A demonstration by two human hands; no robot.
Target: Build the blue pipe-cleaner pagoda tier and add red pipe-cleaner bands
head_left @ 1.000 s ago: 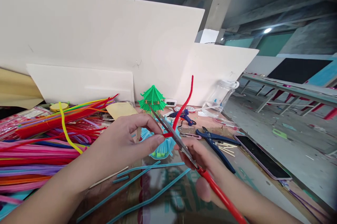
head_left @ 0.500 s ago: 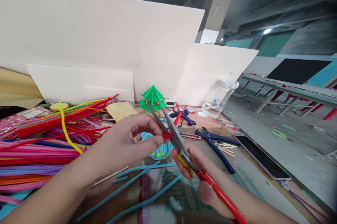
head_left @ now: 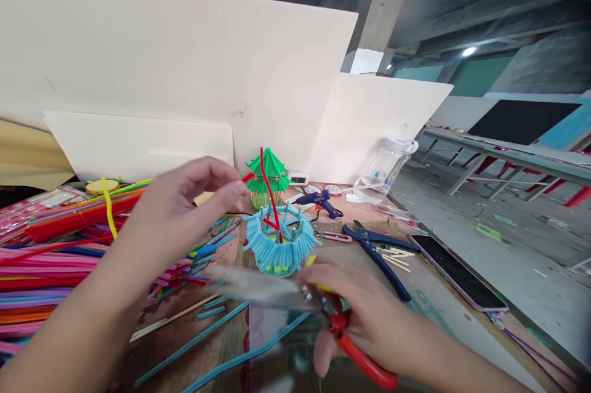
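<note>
My left hand [head_left: 198,202] is raised, its thumb and fingers pinching a short red pipe cleaner piece [head_left: 248,177]. My right hand [head_left: 355,300] grips scissors [head_left: 344,322] with red and yellow handles; the blades point left and are blurred. Between and beyond my hands stands a round blue pipe cleaner piece [head_left: 281,251] with a fringed rim. A longer red pipe cleaner [head_left: 269,190] shows upright over it, with a short red bit [head_left: 270,224] beside its lower end; I cannot tell what they rest on. Behind is a green tiered pipe cleaner roof [head_left: 269,165].
Bundles of coloured pipe cleaners [head_left: 46,270] fill the left side. Blue stems [head_left: 194,344] lie in front. To the right are a glue gun [head_left: 323,201], blue pliers [head_left: 376,251], small sticks [head_left: 394,257], a phone [head_left: 457,273] and a clear jug [head_left: 388,168]. White boards [head_left: 184,66] stand behind.
The scissors have come away from the red pipe cleaner and swung down, blades now pointing left. My left hand has moved up and left with the short red piece. The longer red pipe cleaner has shifted left.
</note>
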